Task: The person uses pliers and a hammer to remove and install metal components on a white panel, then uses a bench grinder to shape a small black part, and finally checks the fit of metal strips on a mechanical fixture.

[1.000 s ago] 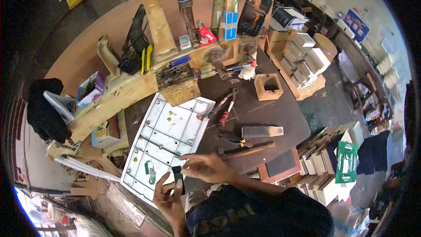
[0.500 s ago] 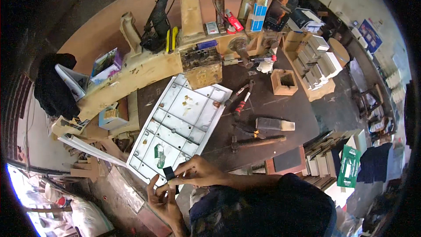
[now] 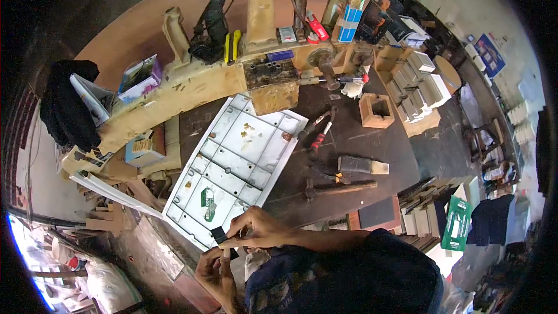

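My right hand [image 3: 256,229] pinches a small, flat, dark black piece [image 3: 219,235], its square end standing out past the fingertips. Just below, my left hand [image 3: 218,273] has its fingers closed and meeting the right fingertips, on the same piece. A dark bit also shows beneath the fingers; whether it belongs to that piece is hidden. Both hands are over the near end of a white panel [image 3: 272,166] that is ruled with dark lines and small holes. On the panel lies a green and white packet [image 3: 207,204].
Right of the panel lie a hammer [image 3: 349,188], red-handled pliers [image 3: 319,138], a dark block with a pale end [image 3: 361,165] and a wooden box [image 3: 375,110]. A wooden beam [image 3: 157,113] runs behind, with a yellow cutter [image 3: 232,46]. White boxes [image 3: 419,84] stand far right.
The black piece has tilted and lowered slightly. My left fingers, spread before, have closed in and come up against the right fingertips. The view has shifted a little.
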A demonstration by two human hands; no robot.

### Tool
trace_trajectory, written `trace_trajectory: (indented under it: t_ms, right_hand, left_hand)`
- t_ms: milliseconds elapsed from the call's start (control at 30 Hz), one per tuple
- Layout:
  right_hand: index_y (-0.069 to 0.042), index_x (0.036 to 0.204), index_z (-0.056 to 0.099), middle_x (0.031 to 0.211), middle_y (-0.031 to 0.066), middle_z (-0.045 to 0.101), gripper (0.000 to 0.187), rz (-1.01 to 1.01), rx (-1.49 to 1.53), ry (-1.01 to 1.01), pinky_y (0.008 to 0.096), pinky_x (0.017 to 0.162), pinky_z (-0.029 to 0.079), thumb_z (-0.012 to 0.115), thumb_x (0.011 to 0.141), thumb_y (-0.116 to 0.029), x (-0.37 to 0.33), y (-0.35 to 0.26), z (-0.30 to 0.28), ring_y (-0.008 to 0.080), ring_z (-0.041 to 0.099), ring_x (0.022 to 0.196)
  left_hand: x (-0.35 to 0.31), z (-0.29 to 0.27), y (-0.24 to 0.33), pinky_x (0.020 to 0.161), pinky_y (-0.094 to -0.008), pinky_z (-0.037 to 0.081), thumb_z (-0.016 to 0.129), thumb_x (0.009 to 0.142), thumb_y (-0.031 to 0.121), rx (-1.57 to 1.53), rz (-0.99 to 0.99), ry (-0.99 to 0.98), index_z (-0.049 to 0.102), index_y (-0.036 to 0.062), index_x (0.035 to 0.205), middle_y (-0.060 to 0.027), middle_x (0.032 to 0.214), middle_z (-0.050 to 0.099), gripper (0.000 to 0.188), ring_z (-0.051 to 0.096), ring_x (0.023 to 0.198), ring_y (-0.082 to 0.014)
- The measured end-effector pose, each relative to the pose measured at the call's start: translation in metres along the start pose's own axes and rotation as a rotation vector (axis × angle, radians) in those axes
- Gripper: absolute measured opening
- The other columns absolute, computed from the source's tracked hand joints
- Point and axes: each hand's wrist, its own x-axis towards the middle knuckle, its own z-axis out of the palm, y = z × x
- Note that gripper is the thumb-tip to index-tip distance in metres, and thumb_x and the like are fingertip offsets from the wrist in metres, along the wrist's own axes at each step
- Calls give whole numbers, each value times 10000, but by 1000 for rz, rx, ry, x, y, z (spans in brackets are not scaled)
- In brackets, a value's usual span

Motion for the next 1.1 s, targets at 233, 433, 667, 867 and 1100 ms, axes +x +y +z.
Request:
trace_trajectory:
  t_ms: [233, 433, 667, 867, 1100]
  right_hand:
    - [34, 925, 728, 793, 89, 704, 238, 64, 74, -43, 257, 570, 512, 781, 833, -179, 20, 14, 42, 108, 637, 656]
    - [-58, 831, 732, 752, 68, 697, 161, 12, -608, 462, 305, 632, 512, 768, 800, -212, -5, 30, -64, 144, 639, 664]
    - [-30, 1331, 473, 1228, 156, 569, 629, -58, -1745, 1183, 563, 1042, 300, 693, 849, -369, -51, -32, -323, 407, 415, 1265]
    - [-64, 1264, 519, 1146, 106, 587, 553, -145, -1858, 1105, 545, 1053, 253, 673, 868, -418, -53, -30, -399, 368, 374, 1307]
    - [-67, 1292, 510, 1254, 93, 582, 531, 9, -1810, 1063, 562, 1048, 260, 624, 905, -413, -51, -35, -405, 346, 344, 1340]
  left_hand:
    - [12, -34, 1, 660, -240, 458, 743, 852, 87, -17, 85, 19, 633, -4, 847, -50, 775, 622, 143, 560, 691, -108]
    - [7, -73, -14, 653, -234, 426, 730, 853, 44, 91, -19, 174, 604, 9, 829, -21, 790, 579, 133, 487, 712, -77]
    - [9, -60, -23, 669, -231, 425, 718, 868, 41, 8, -14, 234, 612, 17, 833, -21, 792, 580, 115, 502, 722, -73]
    - [17, -23, -12, 591, -210, 331, 745, 858, 82, 117, -45, 171, 609, 24, 813, -4, 759, 576, 154, 454, 673, -49]
    - [27, 8, -3, 575, -205, 316, 761, 843, 90, 58, -52, 223, 614, 26, 805, -1, 725, 579, 164, 438, 641, -45]
